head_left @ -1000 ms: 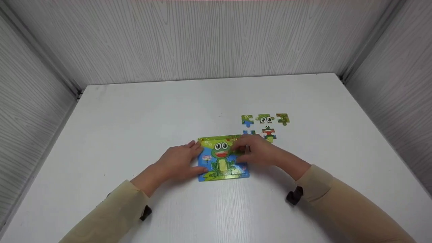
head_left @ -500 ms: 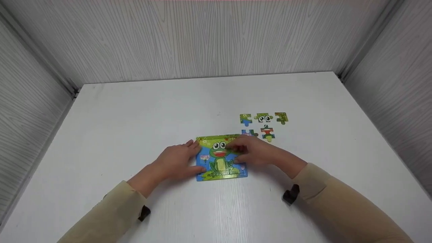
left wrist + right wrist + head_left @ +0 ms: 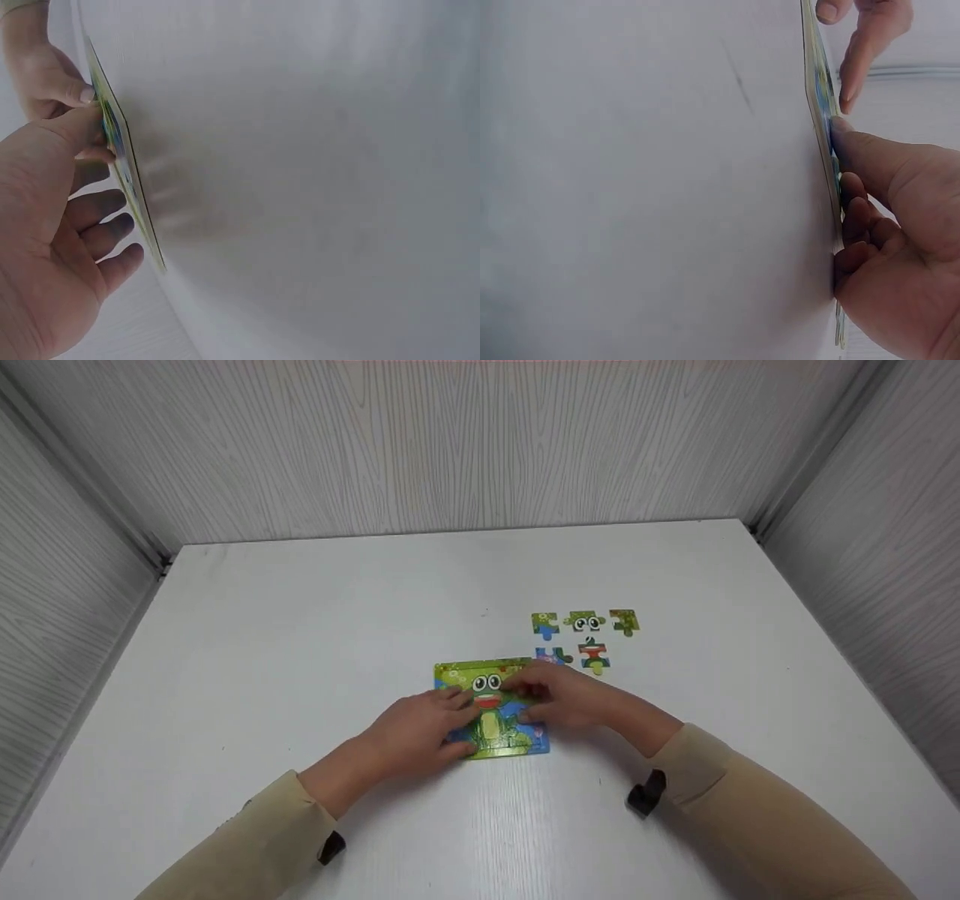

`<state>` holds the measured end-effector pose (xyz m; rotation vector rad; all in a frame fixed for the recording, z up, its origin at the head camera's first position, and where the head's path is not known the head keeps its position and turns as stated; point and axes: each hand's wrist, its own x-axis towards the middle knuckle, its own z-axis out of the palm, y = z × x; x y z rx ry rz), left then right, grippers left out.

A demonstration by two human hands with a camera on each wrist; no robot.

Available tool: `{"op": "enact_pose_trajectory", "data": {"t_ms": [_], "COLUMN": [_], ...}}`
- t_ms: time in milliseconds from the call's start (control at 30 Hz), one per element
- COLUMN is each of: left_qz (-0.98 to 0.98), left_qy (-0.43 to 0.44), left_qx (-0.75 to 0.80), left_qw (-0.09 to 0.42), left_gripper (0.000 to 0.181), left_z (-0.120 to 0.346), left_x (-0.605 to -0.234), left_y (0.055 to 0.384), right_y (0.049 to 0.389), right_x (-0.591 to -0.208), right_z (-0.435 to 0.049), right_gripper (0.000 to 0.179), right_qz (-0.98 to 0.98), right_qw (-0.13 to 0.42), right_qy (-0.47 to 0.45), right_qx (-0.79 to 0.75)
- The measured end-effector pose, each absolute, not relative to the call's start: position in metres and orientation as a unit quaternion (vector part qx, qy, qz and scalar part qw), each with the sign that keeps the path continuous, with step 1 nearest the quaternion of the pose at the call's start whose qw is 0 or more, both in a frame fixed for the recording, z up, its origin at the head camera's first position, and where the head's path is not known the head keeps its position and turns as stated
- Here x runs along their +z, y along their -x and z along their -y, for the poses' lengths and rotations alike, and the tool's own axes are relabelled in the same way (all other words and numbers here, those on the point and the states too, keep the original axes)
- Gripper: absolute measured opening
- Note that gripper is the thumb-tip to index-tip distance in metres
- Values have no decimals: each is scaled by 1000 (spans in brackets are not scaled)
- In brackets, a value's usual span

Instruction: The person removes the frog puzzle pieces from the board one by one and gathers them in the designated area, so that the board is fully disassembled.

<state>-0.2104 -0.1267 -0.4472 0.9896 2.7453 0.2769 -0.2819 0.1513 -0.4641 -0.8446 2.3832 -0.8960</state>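
Note:
A square frog puzzle [image 3: 490, 726] in a tray-like board lies flat on the white table. My left hand [image 3: 416, 735] lies over its left part with fingers spread, the fingertips near the frog's mouth. At the right part, my right hand [image 3: 574, 694] has its thumb and bent fingers on the board, partly hiding that side. In the right wrist view the right thumb rests on the puzzle [image 3: 821, 90] and the curled fingers sit along its edge. I cannot tell whether they pinch a single piece. The left wrist view shows the puzzle [image 3: 124, 142] edge-on beside the left fingers.
Several loose puzzle pieces lie behind my right hand: a corner piece [image 3: 545, 622], an eyes piece [image 3: 584, 622], another corner piece [image 3: 625, 622], a mouth piece [image 3: 594, 655] and a partly covered blue piece [image 3: 551, 653]. White wood-grain panels [image 3: 465, 450] enclose the table's back and sides.
My left hand has moved right from the puzzle's left edge onto its picture. The right hand's fingers shifted slightly left, then stayed at the right part. The loose pieces keep their layout.

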Motion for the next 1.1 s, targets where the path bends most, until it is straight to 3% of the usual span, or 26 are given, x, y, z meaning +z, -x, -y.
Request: {"op": "enact_pose_trajectory", "data": {"t_ms": [467, 1100], "left_qz": [-921, -925], "left_qy": [-354, -349], "left_qx": [73, 53], "left_qw": [147, 140], "left_gripper": [79, 76], "left_z": [105, 93], "left_x": [-449, -448], "left_y": [191, 193], "right_y": [281, 281], "right_x": [-465, -464], "right_z": [-154, -154], "right_gripper": [46, 45], "right_qz": [-862, -862], "right_qw": [219, 219], "right_qy": [323, 320], "right_qx": [-322, -325]}}
